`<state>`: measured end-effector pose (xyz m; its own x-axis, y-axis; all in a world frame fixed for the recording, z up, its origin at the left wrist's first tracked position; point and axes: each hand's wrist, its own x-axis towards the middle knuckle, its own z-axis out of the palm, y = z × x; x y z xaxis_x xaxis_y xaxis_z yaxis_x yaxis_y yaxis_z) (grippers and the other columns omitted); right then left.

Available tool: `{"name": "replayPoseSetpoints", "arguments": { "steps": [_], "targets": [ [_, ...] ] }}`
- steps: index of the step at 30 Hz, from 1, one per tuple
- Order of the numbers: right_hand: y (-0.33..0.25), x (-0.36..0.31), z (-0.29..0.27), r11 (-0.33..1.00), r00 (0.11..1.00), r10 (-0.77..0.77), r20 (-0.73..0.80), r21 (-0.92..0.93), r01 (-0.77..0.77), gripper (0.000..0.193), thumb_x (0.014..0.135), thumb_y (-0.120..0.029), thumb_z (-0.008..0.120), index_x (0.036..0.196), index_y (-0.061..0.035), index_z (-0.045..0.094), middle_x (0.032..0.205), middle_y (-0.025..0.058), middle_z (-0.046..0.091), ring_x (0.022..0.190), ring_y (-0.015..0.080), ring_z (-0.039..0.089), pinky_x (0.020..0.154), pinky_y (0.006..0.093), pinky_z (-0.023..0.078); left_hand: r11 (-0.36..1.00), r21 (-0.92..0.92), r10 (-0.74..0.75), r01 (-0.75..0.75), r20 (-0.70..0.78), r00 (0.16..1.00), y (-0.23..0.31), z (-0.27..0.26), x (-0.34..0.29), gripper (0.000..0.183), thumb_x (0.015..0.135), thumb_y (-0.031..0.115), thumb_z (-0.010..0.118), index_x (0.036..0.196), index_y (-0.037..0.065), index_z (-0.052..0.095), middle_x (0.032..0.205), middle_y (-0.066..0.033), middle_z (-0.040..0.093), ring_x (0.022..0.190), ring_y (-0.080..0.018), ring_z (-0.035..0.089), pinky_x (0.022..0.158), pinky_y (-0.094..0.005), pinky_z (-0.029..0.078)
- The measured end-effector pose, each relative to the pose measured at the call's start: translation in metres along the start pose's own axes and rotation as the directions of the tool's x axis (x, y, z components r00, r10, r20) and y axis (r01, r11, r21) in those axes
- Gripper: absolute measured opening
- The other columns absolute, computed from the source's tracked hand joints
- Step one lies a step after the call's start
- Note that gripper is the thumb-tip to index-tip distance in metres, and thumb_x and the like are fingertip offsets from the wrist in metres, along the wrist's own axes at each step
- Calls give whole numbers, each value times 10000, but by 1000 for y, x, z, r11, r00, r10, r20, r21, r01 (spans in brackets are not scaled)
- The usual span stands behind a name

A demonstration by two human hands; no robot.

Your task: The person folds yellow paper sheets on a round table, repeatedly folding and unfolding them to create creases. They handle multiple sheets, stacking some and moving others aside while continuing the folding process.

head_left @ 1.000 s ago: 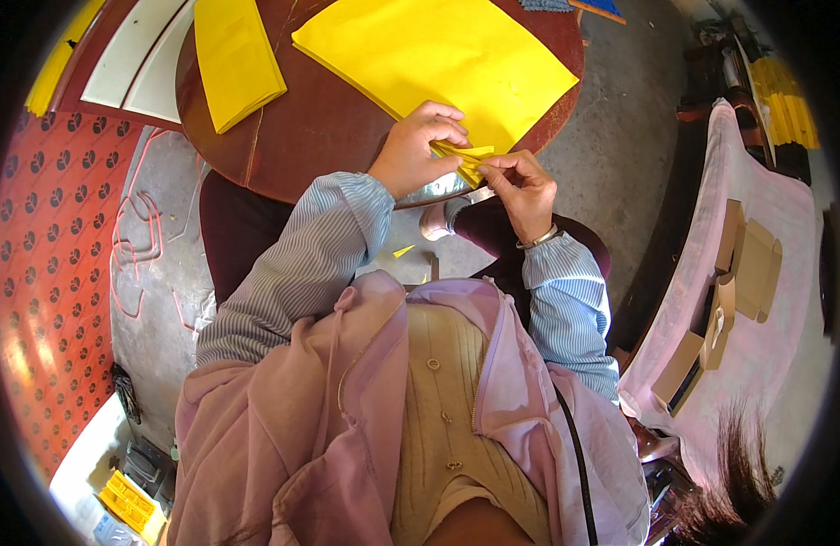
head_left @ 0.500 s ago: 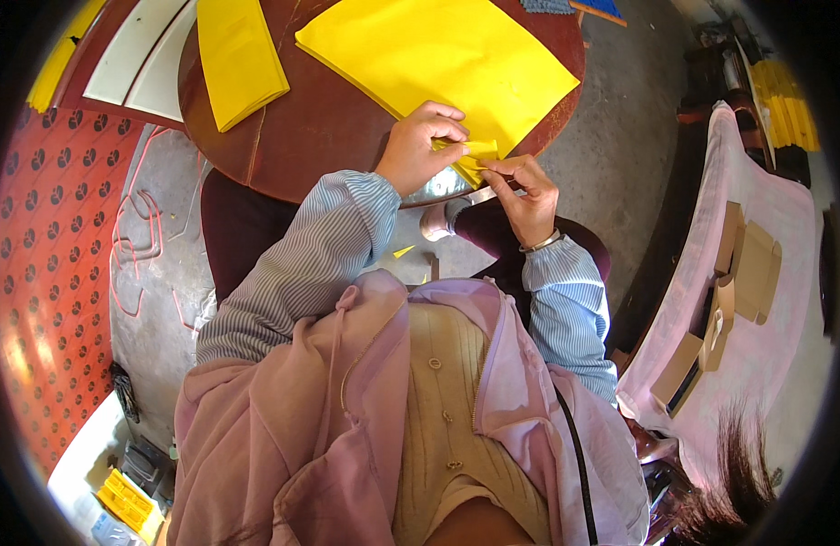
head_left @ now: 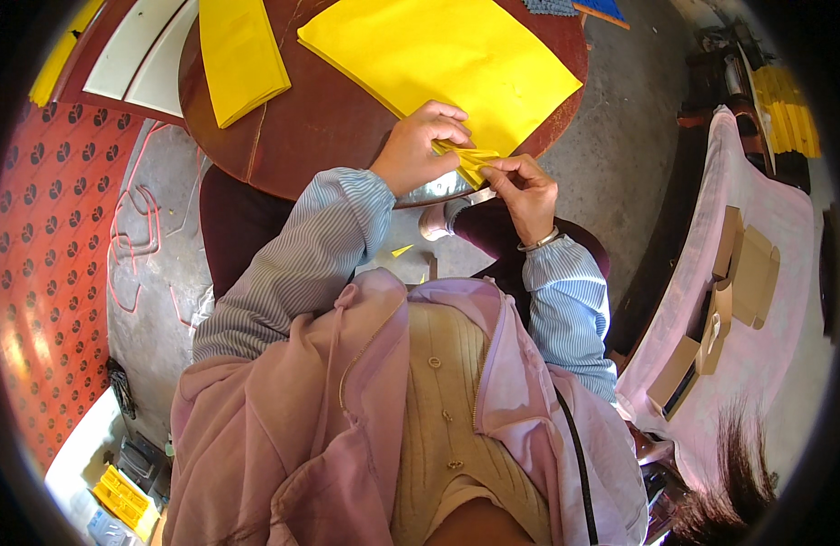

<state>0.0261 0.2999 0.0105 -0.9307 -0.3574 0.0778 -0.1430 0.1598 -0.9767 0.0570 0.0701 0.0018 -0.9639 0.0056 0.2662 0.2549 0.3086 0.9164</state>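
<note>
A stack of yellow paper sheets (head_left: 456, 64) lies on the round dark red table, its near corner reaching the table's front edge. At that corner the paper is gathered into small creased folds (head_left: 475, 166). My left hand (head_left: 422, 150) is closed on the left side of these folds, fingers curled over the paper. From the right, my right hand (head_left: 529, 193) pinches the tip of the folds between thumb and fingers. Part of the corner is hidden behind my fingers. A narrower folded yellow paper stack (head_left: 242, 64) rests apart at the table's left.
The round table (head_left: 338, 146) stands over my knees. On the right, a pink cloth (head_left: 775, 355) carries opened cardboard boxes (head_left: 755, 273). Bent pink wire or tubing (head_left: 150, 223) and a yellow scrap (head_left: 402, 250) lie on the grey floor. A red patterned sheet (head_left: 56, 255) stands left.
The flap at the near corner, flatter before, is now bunched into several narrow folds between my hands. Both hands have stayed almost in place.
</note>
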Motion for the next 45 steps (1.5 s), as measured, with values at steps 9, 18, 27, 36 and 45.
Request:
{"name": "replayPoseSetpoints", "arguments": {
  "steps": [9,18,27,36,45],
  "targets": [
    [-10,-3,1,967,982,-189,23,-168,190,129,874,26,829,991,-12,789,889,37,704,759,109,682,693,245,544,1000,-19,-4,2,-105,995,-3,10,3,140,836,123,826,931,26,793,1213,-145,707,1067,-281,731,924,-371,586],
    [-11,0,0,977,991,-132,13,-168,133,126,884,-15,838,1005,11,814,878,65,722,763,129,692,680,264,535,999,17,-43,43,-48,998,1,5,2,134,881,117,794,995,46,802,1239,-123,716,1146,-262,712,969,-359,569],
    [-1,1,0,999,1000,23,3,-36,-23,127,875,-16,855,983,19,801,873,56,728,759,101,685,677,239,540,1000,6,30,-30,-10,999,-3,1,0,158,853,97,792,996,31,796,1265,-122,704,1165,-259,707,979,-370,568],
    [-10,-4,4,954,975,-222,-2,-208,217,132,871,13,834,992,-6,788,886,55,703,756,128,697,683,257,558,1000,-1,2,-2,-99,995,-2,9,3,136,832,112,821,932,23,801,1203,-150,717,1060,-281,735,922,-374,590],
    [-12,-2,-1,940,968,-248,29,-235,248,111,893,-1,823,1001,1,798,877,70,709,761,140,700,681,270,550,998,-1,-61,61,-51,997,1,5,2,148,866,90,809,995,20,792,1244,-152,712,1154,-263,711,978,-360,571]
  ]
}}
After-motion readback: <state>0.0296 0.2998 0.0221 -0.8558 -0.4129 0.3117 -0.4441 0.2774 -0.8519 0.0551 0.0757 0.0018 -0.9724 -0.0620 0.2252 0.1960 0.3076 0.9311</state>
